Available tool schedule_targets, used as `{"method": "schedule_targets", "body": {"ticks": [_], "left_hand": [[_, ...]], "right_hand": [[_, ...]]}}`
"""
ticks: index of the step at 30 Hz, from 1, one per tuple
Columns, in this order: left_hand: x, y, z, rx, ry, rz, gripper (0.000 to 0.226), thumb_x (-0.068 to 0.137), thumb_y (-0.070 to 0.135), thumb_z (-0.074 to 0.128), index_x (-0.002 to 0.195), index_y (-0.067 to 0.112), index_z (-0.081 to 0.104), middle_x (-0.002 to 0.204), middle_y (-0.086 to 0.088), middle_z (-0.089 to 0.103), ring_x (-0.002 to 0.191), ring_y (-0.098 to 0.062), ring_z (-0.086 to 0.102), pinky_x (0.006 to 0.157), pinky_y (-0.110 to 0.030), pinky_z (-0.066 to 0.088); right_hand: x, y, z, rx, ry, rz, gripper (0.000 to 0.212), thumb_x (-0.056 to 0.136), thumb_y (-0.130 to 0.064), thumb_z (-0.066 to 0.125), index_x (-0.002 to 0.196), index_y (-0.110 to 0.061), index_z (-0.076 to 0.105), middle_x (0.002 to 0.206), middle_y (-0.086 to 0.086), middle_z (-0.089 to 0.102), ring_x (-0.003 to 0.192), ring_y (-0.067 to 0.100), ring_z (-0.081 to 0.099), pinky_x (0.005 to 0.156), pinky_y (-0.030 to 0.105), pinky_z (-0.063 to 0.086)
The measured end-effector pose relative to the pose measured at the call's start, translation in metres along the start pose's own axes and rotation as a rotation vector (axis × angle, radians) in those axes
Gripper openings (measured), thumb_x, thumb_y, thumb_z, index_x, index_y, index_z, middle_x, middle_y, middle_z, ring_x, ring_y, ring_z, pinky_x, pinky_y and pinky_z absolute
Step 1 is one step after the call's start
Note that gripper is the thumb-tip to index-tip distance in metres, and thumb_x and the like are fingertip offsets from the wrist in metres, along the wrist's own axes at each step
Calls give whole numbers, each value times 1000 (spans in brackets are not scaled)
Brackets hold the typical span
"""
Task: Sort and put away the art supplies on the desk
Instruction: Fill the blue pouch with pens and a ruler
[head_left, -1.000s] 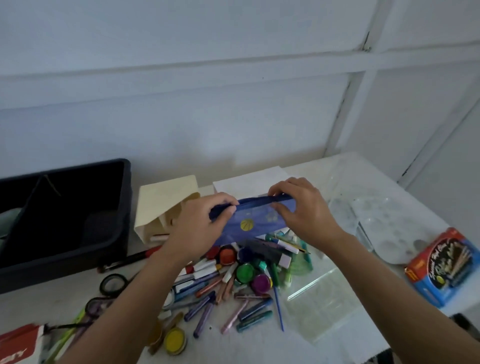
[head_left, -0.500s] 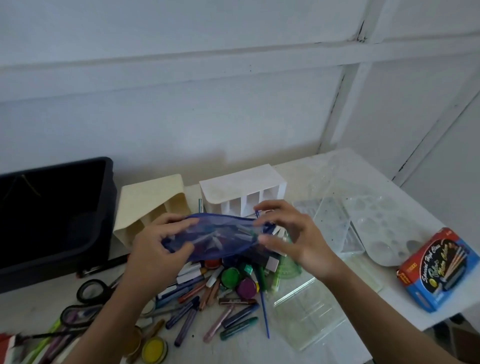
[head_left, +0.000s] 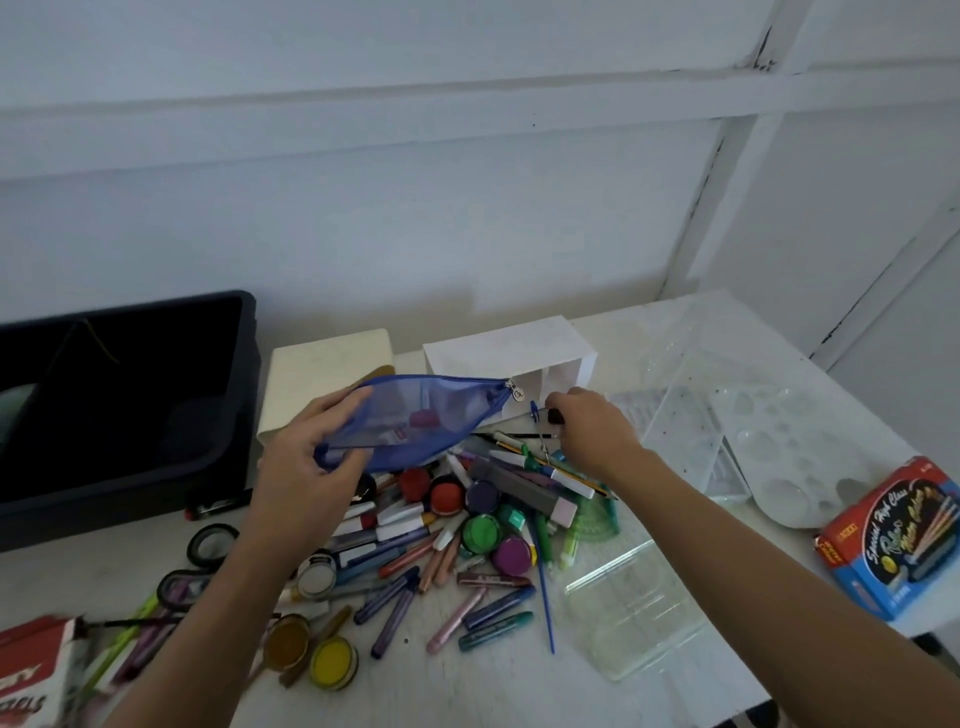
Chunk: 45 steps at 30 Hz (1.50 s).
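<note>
An art corner: white desk (head_left: 467, 691) against a panelled wall (head_left: 415, 208), littered with paint pots (head_left: 481, 531) and crayons (head_left: 387, 597)

Only the person's hands and forearms can be seen from here. The left hand (head_left: 306, 467) and the right hand (head_left: 597, 431) are both bare, with slim fingers; the nails are too blurred to make out. The left forearm (head_left: 223, 597) is bare from the wrist right down to the bottom edge of the view. The right forearm (head_left: 753, 561) is bare the same way, running off at the lower right corner. Both arms look slender and smooth. Whatever clothing is worn higher up is out of sight.
</note>
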<state>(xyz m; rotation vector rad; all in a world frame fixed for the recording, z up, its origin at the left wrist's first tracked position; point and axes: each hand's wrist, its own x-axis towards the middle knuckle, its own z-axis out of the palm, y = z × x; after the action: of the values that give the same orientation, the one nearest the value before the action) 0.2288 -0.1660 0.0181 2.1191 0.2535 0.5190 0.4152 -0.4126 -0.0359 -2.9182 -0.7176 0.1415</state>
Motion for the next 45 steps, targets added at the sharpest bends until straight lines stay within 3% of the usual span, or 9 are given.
{"method": "schedule_targets", "body": {"ticks": [5,9,13,16,21,24,28,35,45], "left_hand": [[-2,-4,-5,-19,-17,-4,60,91,-14,58,143,16,55,130,28,50,114,25,48,86,1,44],[-8,-10,-6,6,-21,-18,66,92,-10,58,149,21,50,140,17,50,126,1,50,85,-1,46],[-12,-12,-5,41,-32,-28,68,92,-7,59,150,27,48,148,7,47,131,-13,48,88,-12,50],[-15,-9,-6,35,-40,-6,70,92,-7,60,148,33,47,147,10,47,122,-2,51,81,-15,55],[-22,-11,-5,46,-54,-47,70,92,-3,63,152,28,43,145,-4,54,127,-29,53,97,-45,55],[-27,-10,-7,44,-56,-53,70,93,-3,64,149,30,41,151,0,50,134,-25,51,108,-41,48],[-31,-12,-10,27,-43,-91,71,94,-2,63,143,40,35,150,8,44,132,-18,50,94,-16,43],[-39,-14,-11,-4,-32,-106,73,93,-5,62,146,41,40,150,13,43,138,-19,47,112,-43,46],[-41,-14,-16,36,-40,-98,73,93,-4,63,153,30,39,156,2,43,138,-20,46,109,-40,48]], "right_hand": [[-3,0,-2,59,156,47,28,89,-3,57,114,-12,63,105,10,61,93,30,59,75,37,51],[-31,-28,-19,721,392,194,16,87,-16,69,99,-26,67,90,-6,69,73,10,63,67,28,54],[-62,-77,-37,1035,472,-112,15,89,-30,69,101,-33,61,86,-15,66,81,7,61,65,11,45],[-70,-98,-42,747,509,-398,16,92,-30,67,106,-25,64,95,-15,64,91,9,56,77,24,45],[-66,-105,-37,625,560,-378,14,95,-31,65,102,-21,72,101,-9,68,95,9,57,81,33,46],[-63,-78,-40,779,586,-118,5,95,-22,64,91,-24,67,86,-12,65,77,4,60,67,16,49],[-60,-31,-32,464,170,106,9,91,-18,61,87,-21,69,83,-6,69,76,11,64,74,31,56],[-77,-31,-14,212,84,-104,25,88,-30,63,112,-24,64,102,-5,62,92,17,58,83,38,49],[-87,-38,0,-66,88,-194,36,83,-46,69,112,-28,57,110,-4,55,103,19,54,92,40,42]]}}
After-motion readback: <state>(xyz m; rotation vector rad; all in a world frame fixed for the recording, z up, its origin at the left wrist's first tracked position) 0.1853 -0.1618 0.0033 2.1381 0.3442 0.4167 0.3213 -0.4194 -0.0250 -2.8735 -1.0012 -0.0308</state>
